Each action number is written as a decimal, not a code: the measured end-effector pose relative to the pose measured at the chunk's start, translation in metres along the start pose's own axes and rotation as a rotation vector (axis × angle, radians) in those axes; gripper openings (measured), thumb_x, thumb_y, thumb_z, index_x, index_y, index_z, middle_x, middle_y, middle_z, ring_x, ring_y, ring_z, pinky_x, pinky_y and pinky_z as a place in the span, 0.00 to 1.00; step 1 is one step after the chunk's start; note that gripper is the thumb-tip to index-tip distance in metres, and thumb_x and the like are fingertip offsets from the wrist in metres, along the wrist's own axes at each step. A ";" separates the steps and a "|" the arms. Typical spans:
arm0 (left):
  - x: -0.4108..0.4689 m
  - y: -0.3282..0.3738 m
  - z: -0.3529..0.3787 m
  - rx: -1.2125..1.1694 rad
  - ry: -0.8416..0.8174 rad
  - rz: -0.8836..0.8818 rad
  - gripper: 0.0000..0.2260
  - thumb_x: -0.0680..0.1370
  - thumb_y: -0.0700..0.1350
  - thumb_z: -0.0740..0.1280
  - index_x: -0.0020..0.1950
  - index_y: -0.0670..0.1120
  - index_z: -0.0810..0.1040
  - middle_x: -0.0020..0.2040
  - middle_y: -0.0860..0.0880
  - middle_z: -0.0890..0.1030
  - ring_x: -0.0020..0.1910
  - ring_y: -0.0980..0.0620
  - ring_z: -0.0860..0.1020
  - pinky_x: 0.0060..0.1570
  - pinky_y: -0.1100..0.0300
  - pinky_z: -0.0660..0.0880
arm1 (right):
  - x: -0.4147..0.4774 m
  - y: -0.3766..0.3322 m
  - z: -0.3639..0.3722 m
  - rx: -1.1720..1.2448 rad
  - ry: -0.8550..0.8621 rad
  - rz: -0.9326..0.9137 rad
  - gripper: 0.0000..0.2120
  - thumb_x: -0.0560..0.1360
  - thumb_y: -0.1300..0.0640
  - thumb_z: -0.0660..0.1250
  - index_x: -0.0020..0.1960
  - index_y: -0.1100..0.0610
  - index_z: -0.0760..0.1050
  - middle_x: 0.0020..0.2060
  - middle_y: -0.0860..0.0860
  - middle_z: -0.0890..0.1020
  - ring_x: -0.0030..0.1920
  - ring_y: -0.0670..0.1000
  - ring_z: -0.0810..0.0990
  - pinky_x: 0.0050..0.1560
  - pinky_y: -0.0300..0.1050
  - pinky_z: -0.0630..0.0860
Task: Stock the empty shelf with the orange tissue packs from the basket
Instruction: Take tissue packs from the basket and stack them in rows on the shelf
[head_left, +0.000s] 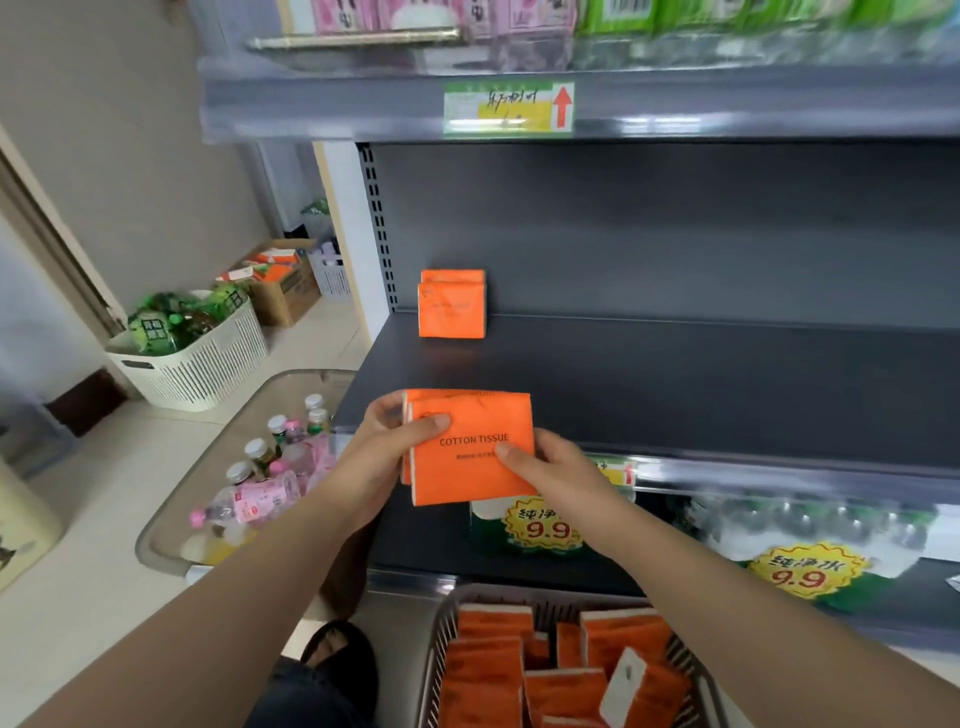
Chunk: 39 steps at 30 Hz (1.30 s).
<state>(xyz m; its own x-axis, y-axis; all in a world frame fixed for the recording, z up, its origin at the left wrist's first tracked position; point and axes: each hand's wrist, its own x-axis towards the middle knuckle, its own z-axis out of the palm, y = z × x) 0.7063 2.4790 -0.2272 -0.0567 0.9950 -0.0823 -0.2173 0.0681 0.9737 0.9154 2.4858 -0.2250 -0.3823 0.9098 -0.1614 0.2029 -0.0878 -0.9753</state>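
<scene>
Orange tissue packs (470, 447), black COTTON TISSUE lettering, in grasp of left hand (387, 449) and right hand (553, 465).

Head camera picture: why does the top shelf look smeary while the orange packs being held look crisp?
Head view: the held orange packs sit near the centre, their COTTON TISSUE print legible; the top shelf and its price label lie at the frame's edge, streaked with blur and glare; the wide lens probably stretches things there.

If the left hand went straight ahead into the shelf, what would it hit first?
Likely the two orange packs standing near the back of the shelf; the way between looks free, depth unclear.
</scene>
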 end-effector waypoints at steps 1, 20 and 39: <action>0.006 0.003 0.001 0.016 -0.032 0.012 0.15 0.63 0.48 0.79 0.48 0.56 0.82 0.49 0.49 0.85 0.50 0.49 0.84 0.45 0.53 0.81 | 0.006 -0.003 -0.001 0.005 0.000 -0.003 0.13 0.76 0.45 0.64 0.59 0.47 0.72 0.54 0.43 0.79 0.53 0.43 0.78 0.48 0.37 0.75; 0.162 0.016 -0.036 0.074 0.089 0.140 0.25 0.68 0.47 0.76 0.64 0.48 0.77 0.58 0.46 0.83 0.53 0.49 0.83 0.49 0.55 0.80 | 0.173 -0.017 0.003 -0.013 0.136 -0.113 0.14 0.78 0.51 0.64 0.63 0.48 0.68 0.53 0.44 0.76 0.53 0.44 0.75 0.52 0.39 0.69; 0.229 -0.013 -0.053 0.087 0.110 0.096 0.17 0.77 0.45 0.69 0.66 0.50 0.73 0.56 0.49 0.83 0.54 0.51 0.82 0.53 0.53 0.78 | 0.244 0.002 0.014 -0.154 0.260 -0.162 0.22 0.78 0.59 0.63 0.70 0.54 0.62 0.62 0.49 0.74 0.62 0.50 0.73 0.59 0.43 0.70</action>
<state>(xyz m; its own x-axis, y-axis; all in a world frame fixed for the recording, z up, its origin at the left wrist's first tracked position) 0.6440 2.7024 -0.2700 -0.1808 0.9835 -0.0058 -0.1212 -0.0164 0.9925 0.8097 2.7015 -0.2685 -0.1822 0.9816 0.0569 0.3000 0.1106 -0.9475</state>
